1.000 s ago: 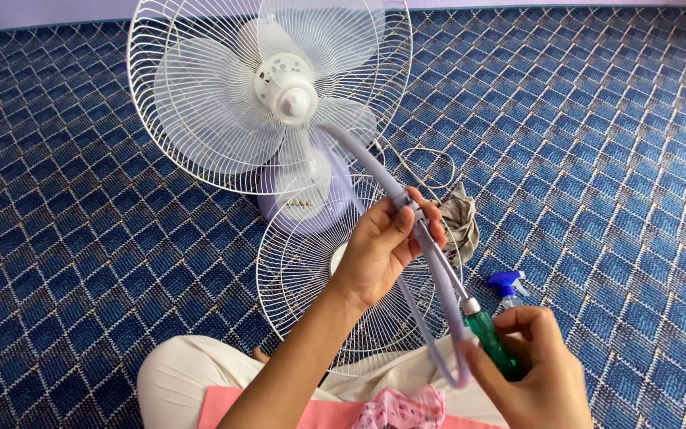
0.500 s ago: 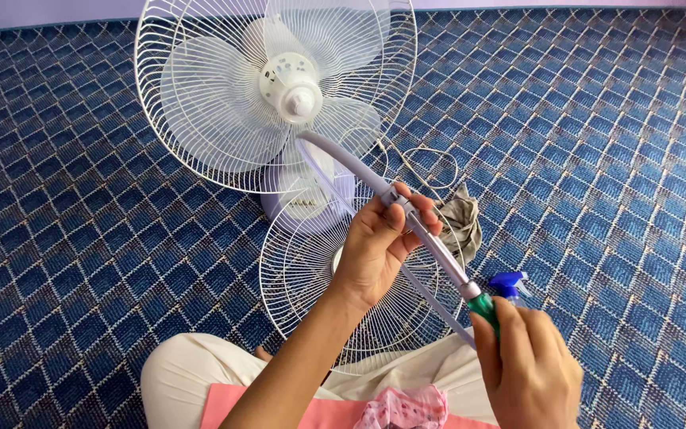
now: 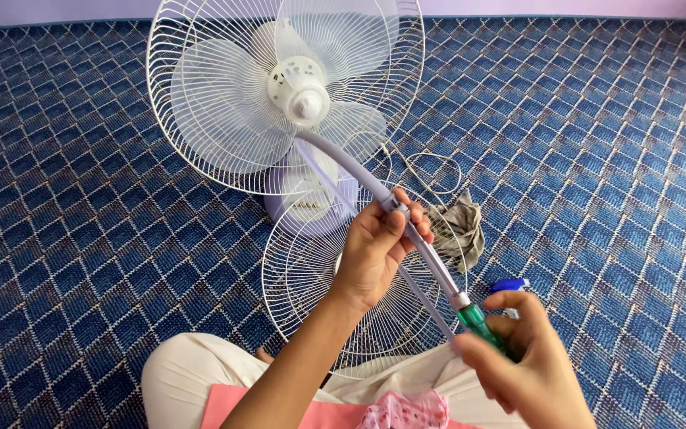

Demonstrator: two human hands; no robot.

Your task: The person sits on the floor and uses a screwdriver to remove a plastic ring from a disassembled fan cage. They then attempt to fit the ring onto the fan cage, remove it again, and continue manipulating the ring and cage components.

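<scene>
My left hand (image 3: 375,254) grips the pale lilac plastic guard-ring strip (image 3: 375,191), now straightened versus before, while my right hand (image 3: 529,365) clasps the green-handled screwdriver (image 3: 482,322) at its end.

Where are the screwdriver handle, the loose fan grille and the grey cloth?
screwdriver handle (image 3: 479,322), head view, green grip above the right hand.
loose fan grille (image 3: 303,278), head view, wire spokes left of the wrist.
grey cloth (image 3: 462,230), head view, crumpled middle.
</scene>
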